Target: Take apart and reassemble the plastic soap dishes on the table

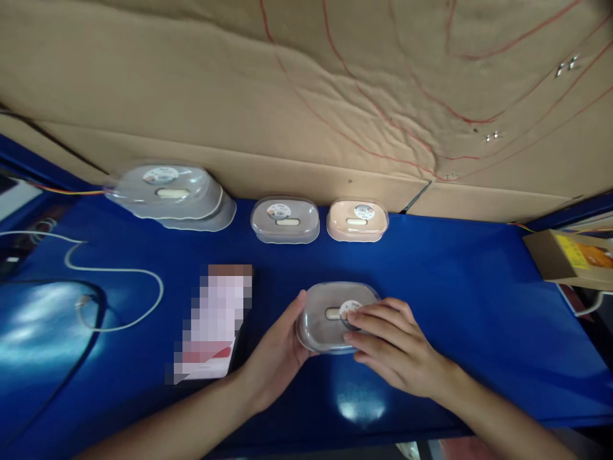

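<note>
A small rounded grey box with a clear lid (pixel 318 329) is in front of me, low in the head view. It has a cream oval knob and a round white label (pixel 351 308). My left hand (pixel 282 338) grips the box's left end, thumb up along the side and fingers at the lower edge, partly hidden. Over its right end lies my right hand (pixel 393 342), fingers apart and touching the label and lid; its thumb is hidden. Behind stand another grey lidded box (pixel 263 223) and a peach one (pixel 339 227), both labelled.
Stacked grey lidded boxes (pixel 138 193) stand at the back left. A phone-like device (pixel 215 319), pixelated, lies left of my hands. Cables (pixel 117 270) cross the blue table (pixel 460 281) at left. A cardboard wall (pixel 191 83) closes the back; a carton (pixel 555 259) sits at right.
</note>
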{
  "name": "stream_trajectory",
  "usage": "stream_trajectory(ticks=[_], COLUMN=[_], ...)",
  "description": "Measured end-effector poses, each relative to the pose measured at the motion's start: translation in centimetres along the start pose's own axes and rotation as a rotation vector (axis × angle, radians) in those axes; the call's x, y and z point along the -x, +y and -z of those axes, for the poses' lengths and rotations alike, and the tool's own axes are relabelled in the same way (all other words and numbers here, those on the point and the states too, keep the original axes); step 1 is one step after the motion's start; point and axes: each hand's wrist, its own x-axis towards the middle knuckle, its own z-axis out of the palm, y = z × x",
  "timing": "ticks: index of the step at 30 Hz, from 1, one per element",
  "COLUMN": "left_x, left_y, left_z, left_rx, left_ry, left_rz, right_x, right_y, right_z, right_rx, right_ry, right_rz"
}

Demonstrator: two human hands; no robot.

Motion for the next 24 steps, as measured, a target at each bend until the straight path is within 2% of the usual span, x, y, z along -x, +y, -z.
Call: stream_trajectory(ticks=[5, 10, 16, 18, 21, 24], left_x=[0.1, 0.1, 0.4, 0.7, 1.5, 2.0], left_y=[-0.2, -0.1, -0.3, -0.5, -0.7, -0.6], left_z=[0.2, 0.5, 0.6, 0.6, 0.7, 0.8], left_rx=[-0.057, -0.124, -0.219, -0.287, -0.459, -0.661], left_ry=[-0.051, -0.033, -0.079, -0.137, -0.249, -0.294], left_rz=[-0.093, -0.138, -0.202, -0.27, -0.384, -0.548], right_x=[-0.1, -0.1, 1.3, 1.8, 2.0, 1.9], right_y=[-0.2, 0.1, 0.7, 0.9, 1.2, 1.4], right_z=[-0.1, -0.3, -0.4, -0.4, -0.6, -0.9], right_rx=[0.043, 0.012, -0.079, -0.184, -0.414, -0.708], right_ry=[0.003, -0.025, -0.039, 0.028, 0.164, 0.076], right_rz=[-0.008, -0.035, -0.036, -0.166, -0.463, -0.608])
